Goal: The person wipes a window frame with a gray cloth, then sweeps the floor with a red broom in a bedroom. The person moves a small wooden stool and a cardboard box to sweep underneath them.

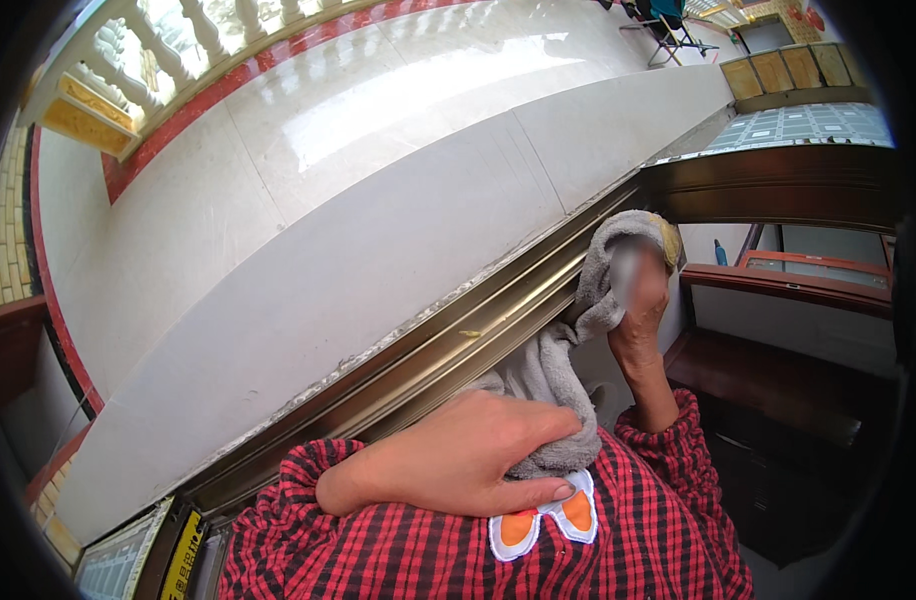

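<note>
A grey terry towel (pixel 555 360) hangs in folds between my two hands, over the inner side of a bronze-coloured metal window track (pixel 495 307). My right hand (pixel 645 300) is raised at the frame's right end with one bunched end of the towel in its grip; a blurred patch hides part of its fingers. Lower down, my left hand (pixel 476 450) grips the other end of the towel close to my red-and-black checked garment (pixel 413 547). A small yellowish scrap (pixel 470 334) lies in the track.
Beyond the track runs a pale stone ledge (pixel 338 285), with a white balustrade (pixel 157 60) farther out. A dark metal window frame (pixel 765 184) rises at right. Indoors stands dark reddish furniture (pixel 788 285) with a blue object (pixel 720 253) nearby. A folding chair (pixel 668 30) is outside.
</note>
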Demonstrator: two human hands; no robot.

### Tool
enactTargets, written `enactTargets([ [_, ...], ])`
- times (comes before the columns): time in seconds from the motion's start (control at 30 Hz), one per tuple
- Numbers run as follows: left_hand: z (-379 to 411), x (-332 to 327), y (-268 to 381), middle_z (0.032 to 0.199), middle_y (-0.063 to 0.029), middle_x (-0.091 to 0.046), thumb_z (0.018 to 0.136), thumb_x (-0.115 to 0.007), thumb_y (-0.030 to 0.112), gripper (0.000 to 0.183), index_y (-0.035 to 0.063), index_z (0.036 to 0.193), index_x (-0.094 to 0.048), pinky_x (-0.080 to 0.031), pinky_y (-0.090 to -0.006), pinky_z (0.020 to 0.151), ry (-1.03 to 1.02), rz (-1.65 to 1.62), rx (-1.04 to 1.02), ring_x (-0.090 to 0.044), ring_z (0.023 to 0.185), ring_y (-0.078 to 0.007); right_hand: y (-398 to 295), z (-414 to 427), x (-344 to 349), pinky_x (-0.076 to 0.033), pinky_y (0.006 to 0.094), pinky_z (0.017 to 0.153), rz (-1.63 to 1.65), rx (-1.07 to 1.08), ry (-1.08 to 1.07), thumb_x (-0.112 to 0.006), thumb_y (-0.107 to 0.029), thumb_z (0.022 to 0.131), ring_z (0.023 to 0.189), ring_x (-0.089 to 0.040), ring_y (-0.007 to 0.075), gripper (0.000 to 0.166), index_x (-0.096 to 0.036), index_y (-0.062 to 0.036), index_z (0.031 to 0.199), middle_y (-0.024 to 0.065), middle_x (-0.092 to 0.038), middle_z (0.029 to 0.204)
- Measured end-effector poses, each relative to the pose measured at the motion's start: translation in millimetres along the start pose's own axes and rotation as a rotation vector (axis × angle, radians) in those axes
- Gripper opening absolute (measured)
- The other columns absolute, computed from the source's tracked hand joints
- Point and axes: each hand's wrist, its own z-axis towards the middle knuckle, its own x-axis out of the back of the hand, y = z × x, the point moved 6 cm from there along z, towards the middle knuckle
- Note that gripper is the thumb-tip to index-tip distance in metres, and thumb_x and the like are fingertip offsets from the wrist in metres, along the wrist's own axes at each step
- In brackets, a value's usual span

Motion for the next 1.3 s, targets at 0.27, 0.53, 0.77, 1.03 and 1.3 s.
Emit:
enactTargets([
  [0.27, -14.3, -11.2, -7.1, 0.089, -0.0167, -0.059, 0.081, -0.06, 0.035, 0.044, -0.0004, 0.106, -0.052, -0.046, -0.0407, 0.068, -0.062, 0.021, -0.027, -0.057, 0.083, -0.0353, -113.8, 42.5, 64.4, -0.047, 0.0354, 0.065, 0.186, 0.154, -0.393, -0.065, -0.007, 0.07, 0.076, -0.057, 0.0265, 0.019, -0.061, -0.005, 0.088, 0.0093, -0.056, 0.083],
  [0.53, -6.9, -17.3, -2.7, 0.074, -0.0166, -0.058, 0.077, -0.063, 0.027, 0.03, 0.0019, 0.089, -0.052, -0.043, -0.0437, 0.061, -0.03, -0.033, -0.071, -0.056, 0.073, -0.038, -158.4, 17.3, 10.7, -0.044, 0.0308, 0.057, 0.17, 0.538, -0.376, -0.069, -0.008, 0.063, 0.067, -0.052, 0.0206, 0.019, -0.052, -0.0063, 0.069, 0.0055, -0.052, 0.075],
  [0.77, -12.1, -10.6, 0.4, 0.085, -0.0135, -0.056, 0.081, -0.062, 0.035, 0.041, 0.0002, 0.1, -0.053, -0.044, -0.0369, 0.064, -0.05, 0.036, -0.071, -0.056, 0.078, -0.0327, 26.7, -26.1, 52.7, -0.047, 0.0389, 0.054, -0.252, -0.384, -0.6, -0.072, -0.009, 0.069, 0.056, -0.06, 0.0281, 0.04, -0.05, -0.0044, 0.102, 0.0117, -0.059, 0.067],
  [1.03, -7.1, -13.0, -1.1, 0.083, -0.0132, -0.053, 0.08, -0.065, 0.033, 0.042, -0.0015, 0.1, -0.053, -0.043, -0.0368, 0.063, -0.066, 0.068, -0.05, -0.055, 0.075, -0.0322, -33.6, -47.2, -24.9, -0.05, 0.0293, 0.072, 0.837, -0.638, -0.132, -0.065, -0.013, 0.08, 0.091, -0.063, 0.0224, 0.05, -0.042, -0.0005, 0.123, 0.0148, -0.063, 0.097],
  [1.3, -6.2, -13.8, 1.8, 0.081, -0.0122, -0.05, 0.078, -0.068, 0.027, 0.039, -0.0019, 0.098, -0.052, -0.041, -0.0335, 0.061, 0.013, -0.016, -0.122, -0.051, 0.071, -0.0298, -44.0, -110.9, -87.0, -0.049, 0.0335, 0.083, 1.02, -0.273, -0.488, -0.054, -0.001, 0.079, 0.092, -0.059, 0.0261, 0.039, -0.051, -0.0025, 0.117, 0.0141, -0.054, 0.112],
])
